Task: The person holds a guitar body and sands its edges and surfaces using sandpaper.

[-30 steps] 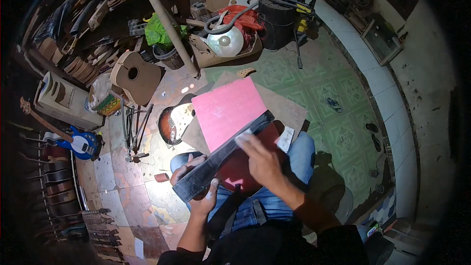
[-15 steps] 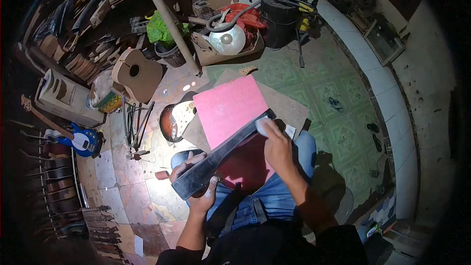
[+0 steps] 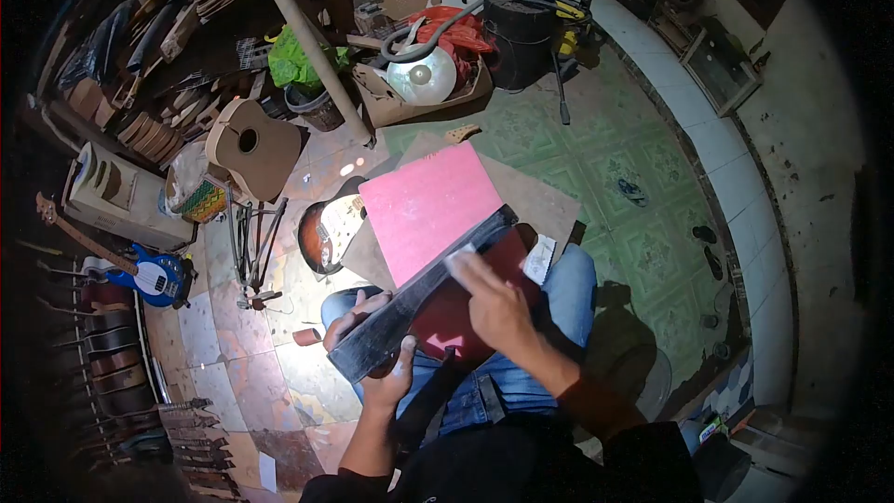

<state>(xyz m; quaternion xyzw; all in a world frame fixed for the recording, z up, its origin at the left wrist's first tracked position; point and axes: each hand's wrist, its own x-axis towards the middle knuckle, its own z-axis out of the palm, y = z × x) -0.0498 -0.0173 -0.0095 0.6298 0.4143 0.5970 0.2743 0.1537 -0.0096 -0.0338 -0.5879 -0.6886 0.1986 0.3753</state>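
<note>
A guitar body with a dark, dull side [image 3: 410,303] and a dark red face [image 3: 456,321] is tilted on edge over my lap. My left hand [image 3: 377,340] grips its lower left end, thumb on the near side. My right hand [image 3: 494,303] presses a small pale pad [image 3: 458,263] against the middle of the dark side, its fingers together over the pad. Behind the body lies a pink board [image 3: 431,208] on a brown sheet [image 3: 535,200]. A small white piece [image 3: 539,259] shows near my right knee.
Left of the board is a sunburst guitar body [image 3: 328,233]. A brown roll [image 3: 305,336] and a metal stand [image 3: 250,247] are on the tiled floor. Farther off are an acoustic guitar body [image 3: 251,151], a blue bass [image 3: 156,272], a black bucket [image 3: 517,42] and a pole [image 3: 312,47].
My right hand with the pad first went up toward the right end of the dark side, then came back down to its middle. My left hand keeps its hold.
</note>
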